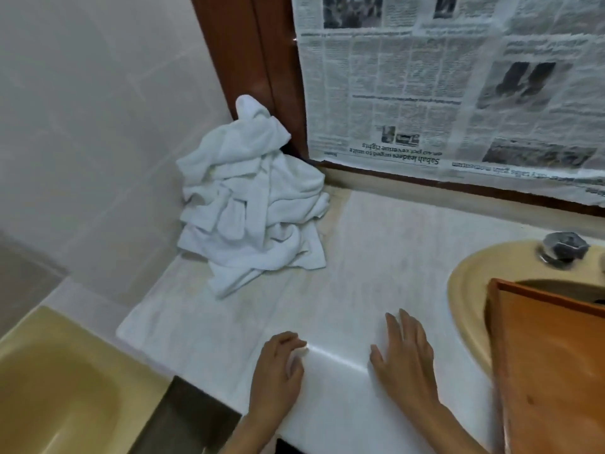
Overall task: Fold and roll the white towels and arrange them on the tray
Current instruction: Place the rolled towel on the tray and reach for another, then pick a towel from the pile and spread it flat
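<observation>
A towel (376, 257) lies spread across the counter (334, 208), reaching its front edge. The left hand (278, 358) curls its fingers onto the fold, while the right hand (402, 352) presses flat with fingers straight. Uneven pressure could skew the fold and drag cloth over that edge.

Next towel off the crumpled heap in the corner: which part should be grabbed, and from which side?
Probably the peak of the towel heap, pinched from above and the front: it stands clear, while the tiled wall on the left and the wooden frame behind block other approaches. The left hand pinches the spread towel at its fold; the right hand lies flat on it.
</observation>
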Motion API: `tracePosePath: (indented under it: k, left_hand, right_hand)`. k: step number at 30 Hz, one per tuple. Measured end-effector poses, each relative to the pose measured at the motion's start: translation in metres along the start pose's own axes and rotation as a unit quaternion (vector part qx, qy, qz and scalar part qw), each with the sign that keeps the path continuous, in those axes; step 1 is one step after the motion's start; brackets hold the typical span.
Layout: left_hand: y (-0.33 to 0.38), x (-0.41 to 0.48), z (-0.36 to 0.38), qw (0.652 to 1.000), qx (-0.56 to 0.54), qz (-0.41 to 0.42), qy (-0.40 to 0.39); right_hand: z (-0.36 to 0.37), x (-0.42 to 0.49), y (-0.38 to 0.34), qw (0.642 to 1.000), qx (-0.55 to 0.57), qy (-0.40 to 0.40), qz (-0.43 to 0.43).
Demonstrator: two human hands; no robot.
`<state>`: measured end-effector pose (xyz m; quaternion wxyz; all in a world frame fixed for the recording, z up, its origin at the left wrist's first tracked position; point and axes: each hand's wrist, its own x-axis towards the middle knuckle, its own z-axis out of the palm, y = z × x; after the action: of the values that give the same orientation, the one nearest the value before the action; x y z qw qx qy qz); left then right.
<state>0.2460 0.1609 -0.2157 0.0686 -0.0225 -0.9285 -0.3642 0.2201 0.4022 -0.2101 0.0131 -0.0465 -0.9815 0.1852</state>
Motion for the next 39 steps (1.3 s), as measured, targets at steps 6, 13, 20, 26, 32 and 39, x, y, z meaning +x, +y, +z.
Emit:
tracePosePath:
  k: [6, 13, 20, 26, 32, 39]
  left_hand:
    - [-0.057, 0.042, -0.071, 0.989, 0.002, -0.101, 0.107]
    - [-0.072, 0.178, -0.155, 0.968, 0.080, -0.010, 0.237]
    - [-0.056, 0.329, -0.219, 0.965, 0.206, -0.025, 0.160]
    - [-0.062, 0.342, -0.205, 0.959, 0.213, -0.097, 0.160]
    - [-0.040, 0.288, -0.206, 0.957, -0.028, -0.145, 0.249]
    - [0.005, 0.175, -0.181, 0.943, -0.249, -0.101, 0.195]
  right_hand:
    - [0.035, 0.034, -0.037, 0.994, -0.104, -0.026, -0.010]
    - [0.045, 0.064, -0.051, 0.991, -0.127, 0.010, 0.026]
    - [0.045, 0.071, -0.055, 0.992, -0.108, 0.003, 0.061]
    - [0.044, 0.070, -0.056, 0.992, -0.101, -0.012, 0.074]
    - [0.040, 0.071, -0.057, 0.993, -0.087, -0.026, 0.080]
    - [0.030, 0.073, -0.054, 0.994, -0.031, -0.060, 0.091]
